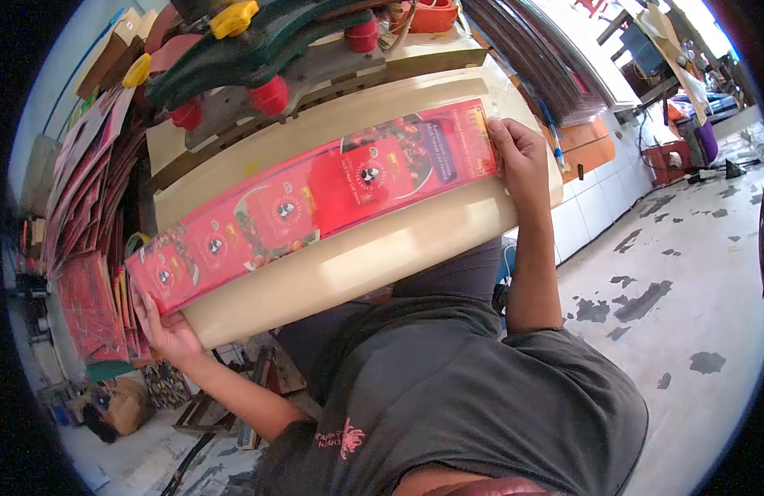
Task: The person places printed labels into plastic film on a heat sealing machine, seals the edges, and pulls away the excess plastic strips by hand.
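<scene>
A long red printed sheet (316, 219) with glossy food pictures and round logos stretches across a beige work surface (374, 264). My left hand (165, 335) grips its lower left end, with the fingers partly hidden beneath it. At the upper right end my right hand (522, 157) pinches the sheet's edge between thumb and fingers. The sheet slants upward from left to right. Just beyond it stands a dark green machine (274, 54) with red feet and yellow knobs.
Stacks of red printed sheets (97, 223) lean at the left. Another pile of thin sheets (539, 58) lies at the upper right, beside a blue pen (558, 155). A red-orange container (432, 15) sits behind the machine. On the right runs a worn floor (647, 306).
</scene>
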The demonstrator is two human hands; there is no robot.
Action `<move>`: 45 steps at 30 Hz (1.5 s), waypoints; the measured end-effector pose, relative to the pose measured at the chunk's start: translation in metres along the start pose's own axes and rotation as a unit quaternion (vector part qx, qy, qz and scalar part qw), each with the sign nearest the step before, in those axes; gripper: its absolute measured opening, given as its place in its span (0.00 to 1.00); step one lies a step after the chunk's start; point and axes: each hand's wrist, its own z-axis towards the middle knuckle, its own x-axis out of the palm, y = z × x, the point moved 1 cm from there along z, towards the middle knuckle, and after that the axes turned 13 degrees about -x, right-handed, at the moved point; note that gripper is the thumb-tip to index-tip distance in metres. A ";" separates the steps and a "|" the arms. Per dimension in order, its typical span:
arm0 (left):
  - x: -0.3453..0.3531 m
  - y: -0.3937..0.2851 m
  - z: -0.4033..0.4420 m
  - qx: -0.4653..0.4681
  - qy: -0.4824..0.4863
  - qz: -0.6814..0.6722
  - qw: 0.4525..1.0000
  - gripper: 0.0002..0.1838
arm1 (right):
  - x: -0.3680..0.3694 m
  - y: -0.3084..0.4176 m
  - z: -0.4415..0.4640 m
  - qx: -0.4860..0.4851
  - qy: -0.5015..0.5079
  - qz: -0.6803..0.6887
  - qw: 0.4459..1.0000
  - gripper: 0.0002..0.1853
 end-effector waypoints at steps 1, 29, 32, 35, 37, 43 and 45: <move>0.000 0.000 0.000 -0.001 0.014 0.002 1.000 0.28 | -0.001 -0.001 0.000 0.000 -0.004 -0.001 1.000 0.18; -0.004 0.000 0.003 0.006 -0.046 0.036 0.998 0.26 | -0.008 0.003 -0.001 0.045 -0.005 0.051 0.998 0.17; -0.010 0.005 0.008 0.038 -0.036 0.034 0.998 0.25 | -0.008 0.001 -0.001 0.053 0.005 0.032 0.998 0.17; -0.022 0.003 0.010 0.000 -0.035 0.005 0.999 0.26 | -0.006 0.007 -0.001 0.053 0.008 0.020 0.998 0.17; -0.019 0.004 0.008 0.003 -0.028 -0.001 1.000 0.26 | -0.006 0.006 -0.001 0.056 0.008 0.014 0.998 0.17; -0.022 0.001 0.007 -0.013 0.000 -0.031 0.999 0.23 | -0.007 -0.004 0.000 0.035 0.019 0.000 0.999 0.15; 0.000 -0.002 -0.003 -0.001 0.043 -0.085 0.995 0.22 | -0.006 -0.004 0.001 0.033 0.015 -0.018 0.999 0.14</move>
